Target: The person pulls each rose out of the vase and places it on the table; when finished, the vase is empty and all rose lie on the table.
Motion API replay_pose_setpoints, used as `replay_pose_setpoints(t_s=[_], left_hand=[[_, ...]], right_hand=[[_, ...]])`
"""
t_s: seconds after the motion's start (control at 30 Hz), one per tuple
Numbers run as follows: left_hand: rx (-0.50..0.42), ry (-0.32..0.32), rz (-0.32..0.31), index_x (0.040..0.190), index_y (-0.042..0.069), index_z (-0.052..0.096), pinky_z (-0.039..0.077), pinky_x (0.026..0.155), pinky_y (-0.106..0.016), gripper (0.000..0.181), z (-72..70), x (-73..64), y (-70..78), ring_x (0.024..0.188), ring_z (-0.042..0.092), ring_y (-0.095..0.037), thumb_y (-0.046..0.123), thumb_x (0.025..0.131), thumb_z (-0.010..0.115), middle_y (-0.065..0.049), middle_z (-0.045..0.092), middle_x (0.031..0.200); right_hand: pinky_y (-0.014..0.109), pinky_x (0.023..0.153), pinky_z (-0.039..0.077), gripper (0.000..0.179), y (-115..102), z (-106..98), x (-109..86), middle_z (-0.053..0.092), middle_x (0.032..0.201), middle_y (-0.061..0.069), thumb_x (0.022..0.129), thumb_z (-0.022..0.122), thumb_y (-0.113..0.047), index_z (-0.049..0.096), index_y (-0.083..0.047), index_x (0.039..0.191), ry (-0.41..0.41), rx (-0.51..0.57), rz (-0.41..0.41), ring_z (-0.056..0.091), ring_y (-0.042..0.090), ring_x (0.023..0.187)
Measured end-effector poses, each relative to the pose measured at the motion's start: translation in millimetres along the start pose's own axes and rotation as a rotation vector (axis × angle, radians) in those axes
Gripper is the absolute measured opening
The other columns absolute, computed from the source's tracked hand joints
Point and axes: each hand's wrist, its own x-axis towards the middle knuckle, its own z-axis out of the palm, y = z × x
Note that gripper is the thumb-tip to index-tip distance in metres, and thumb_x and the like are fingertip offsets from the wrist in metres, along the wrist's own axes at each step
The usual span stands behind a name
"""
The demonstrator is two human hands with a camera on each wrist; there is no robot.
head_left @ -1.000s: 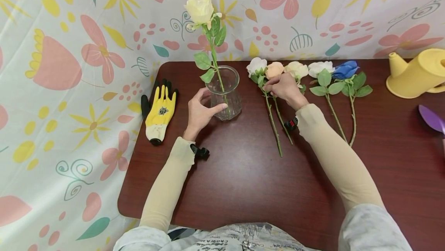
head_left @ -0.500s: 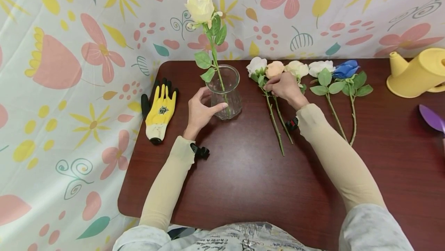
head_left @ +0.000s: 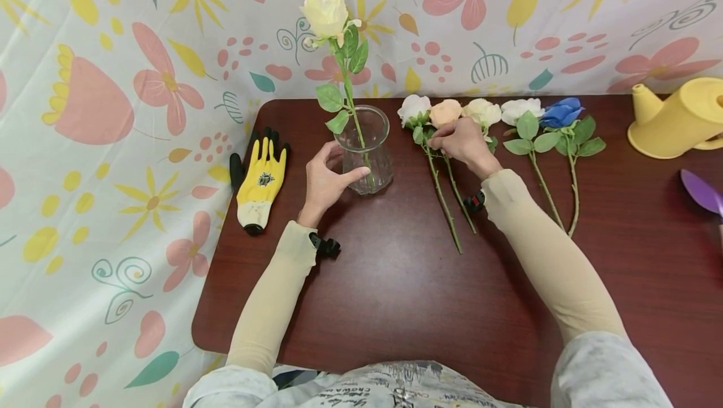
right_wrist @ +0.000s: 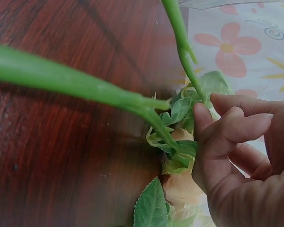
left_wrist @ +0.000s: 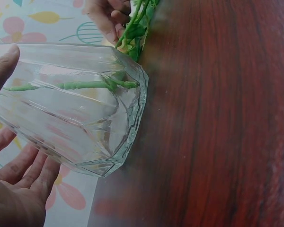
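A clear glass vase stands on the table with one cream rose leaning in it. My left hand grips the vase from the left, thumb in front and fingers behind; in the left wrist view the rose's stem shows through the glass. My right hand pinches the leftmost white rose by its upper stem, between thumb and forefinger. A peach rose lies beside it under the hand, and a pale cream rose is partly hidden by the fingers.
Another white rose and a blue rose lie to the right. Farther right are a yellow watering can and a purple scoop-like tool. A yellow and black work glove lies at the left table edge.
The white rose's head has shifted slightly left in my right hand's pinch, and its stem end has swung a little right. The left hand, vase and cream rose keep their places.
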Motion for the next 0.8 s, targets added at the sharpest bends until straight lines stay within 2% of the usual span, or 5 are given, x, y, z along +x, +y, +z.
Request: replay_pose_setpoints(t_s=[0.33,0.67,0.8], left_hand=[[0.005,0.0,0.005,0.139,0.007,0.07,0.06,0.115,-0.046,0.065,-0.3,-0.3,-0.1,0.127,0.072,-0.032,0.018,0.082,0.097,-0.016,0.074,0.133],[0.009,0.002,-0.012,0.14,0.008,0.07,0.06,0.115,-0.044,0.066,0.1,0.0,-0.6,0.128,0.072,-0.031,0.02,0.081,0.098,-0.015,0.074,0.134],[-0.004,0.002,-0.007,0.139,0.008,0.071,0.059,0.115,-0.045,0.065,0.2,0.5,-1.7,0.128,0.072,-0.031,0.019,0.081,0.098,-0.015,0.075,0.133]], right_hand=[[0.018,0.056,0.052,0.019,-2.7,-0.7,-4.4,0.076,0.075,-0.002,0.099,0.079,-0.012,0.084,0.002,0.111,0.018,0.036,-0.011,0.063,0.006,0.061],[0.02,0.061,0.054,0.025,-13.6,-6.5,-12.0,0.075,0.077,-0.005,0.1,0.078,-0.019,0.082,-0.002,0.117,0.027,0.059,-0.011,0.067,0.011,0.066],[0.021,0.063,0.054,0.028,-22.9,-9.8,-17.4,0.073,0.078,-0.013,0.1,0.08,-0.024,0.082,-0.005,0.12,0.043,0.063,-0.009,0.068,0.011,0.068]])
